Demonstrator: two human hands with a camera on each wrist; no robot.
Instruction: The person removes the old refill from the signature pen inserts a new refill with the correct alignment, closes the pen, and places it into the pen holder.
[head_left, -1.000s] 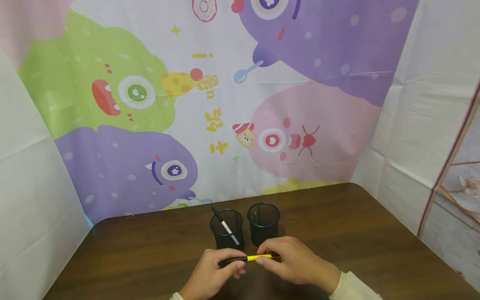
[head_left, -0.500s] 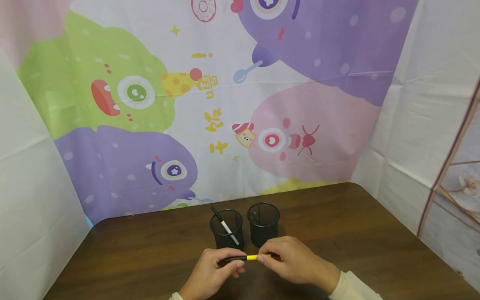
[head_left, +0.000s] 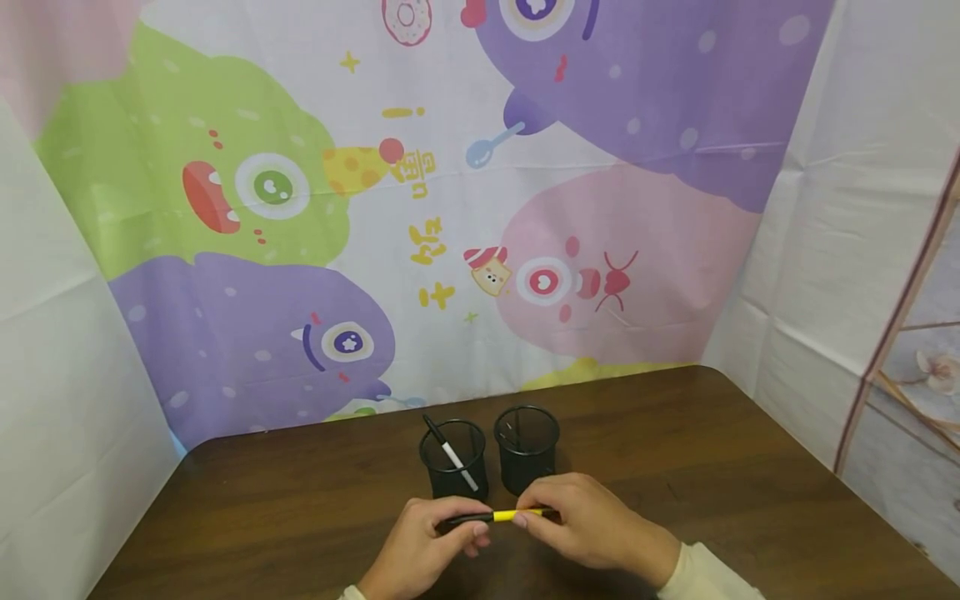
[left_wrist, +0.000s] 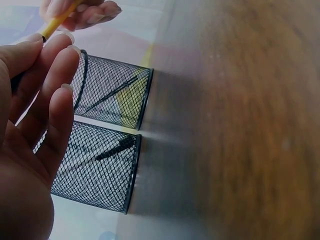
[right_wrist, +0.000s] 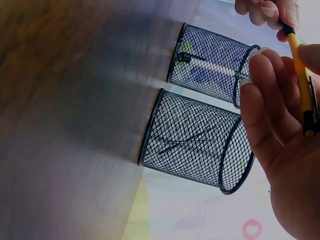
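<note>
White cloth hangs beyond the left edge of the brown table; the far-left corner is rounded, and a broad stretch of wood lies between that edge and the left hand. Left hand: thumb and forefinger closed in a pinch on the black end of a yellow-and-black pen, other fingers loosely bent. Left mesh cup stands upright farther back, holding a leaning white marker with a black cap. Pen is near-level, on the near side of both cups, spanning hand to hand. Right mesh cup, upright, a narrow gap from its neighbour, contains thin dark items. Right hand: thumb and fingertips pinched on the pen's yellow part, remaining fingers bent; contact with the cup cannot be told. Wood extends rightward to the slanting right edge.
</note>
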